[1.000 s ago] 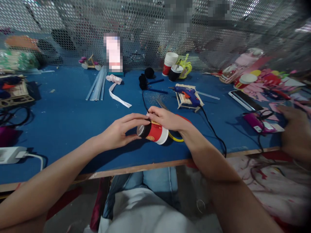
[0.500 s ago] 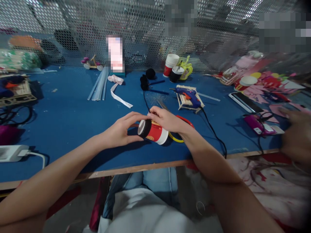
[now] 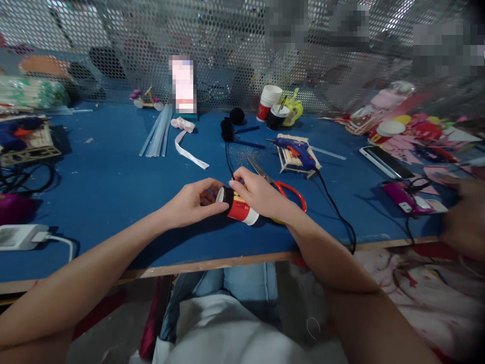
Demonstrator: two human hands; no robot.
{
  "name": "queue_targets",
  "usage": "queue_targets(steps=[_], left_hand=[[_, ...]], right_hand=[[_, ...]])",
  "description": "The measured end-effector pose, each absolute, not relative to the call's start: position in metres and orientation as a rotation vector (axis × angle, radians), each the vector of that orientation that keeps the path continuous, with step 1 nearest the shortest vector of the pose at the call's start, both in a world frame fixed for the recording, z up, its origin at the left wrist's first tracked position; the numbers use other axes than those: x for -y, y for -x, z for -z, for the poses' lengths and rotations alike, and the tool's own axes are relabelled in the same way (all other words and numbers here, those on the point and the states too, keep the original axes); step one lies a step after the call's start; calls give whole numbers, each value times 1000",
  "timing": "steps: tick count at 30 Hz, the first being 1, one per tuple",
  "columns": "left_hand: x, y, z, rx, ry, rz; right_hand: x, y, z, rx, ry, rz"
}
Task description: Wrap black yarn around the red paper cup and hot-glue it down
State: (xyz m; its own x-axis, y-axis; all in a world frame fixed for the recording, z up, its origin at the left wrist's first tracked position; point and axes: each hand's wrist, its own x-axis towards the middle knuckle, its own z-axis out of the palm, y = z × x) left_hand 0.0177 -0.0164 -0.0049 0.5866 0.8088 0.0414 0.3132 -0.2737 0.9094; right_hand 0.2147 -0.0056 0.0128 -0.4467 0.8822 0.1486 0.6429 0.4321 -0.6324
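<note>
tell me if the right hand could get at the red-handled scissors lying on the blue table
Probably yes: the red-handled scissors lie right behind the right hand, nothing between, though that hand now holds the red and white paper cup.

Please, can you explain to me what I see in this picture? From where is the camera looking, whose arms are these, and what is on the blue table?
The camera sits on a person's head and looks forward and down, so the two bare arms are that person's own. The left hand and the right hand together hold a red and white paper cup lying on its side just above the blue table. A black band wraps the cup's end nearest the left hand. Behind the hands lie red-handled scissors, and farther back a blue glue gun rests on a small stand of wooden sticks. Stacked cups stand near the mesh wall. At the far right, another person's hand shows, blurred.
</note>
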Motion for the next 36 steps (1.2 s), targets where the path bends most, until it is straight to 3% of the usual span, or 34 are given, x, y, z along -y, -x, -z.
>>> queue_targets(steps=[36], left_hand=[[13,-17,11,-754,-2003,-822]], right_hand=[[0,-215,-9,2113,1211,-799]])
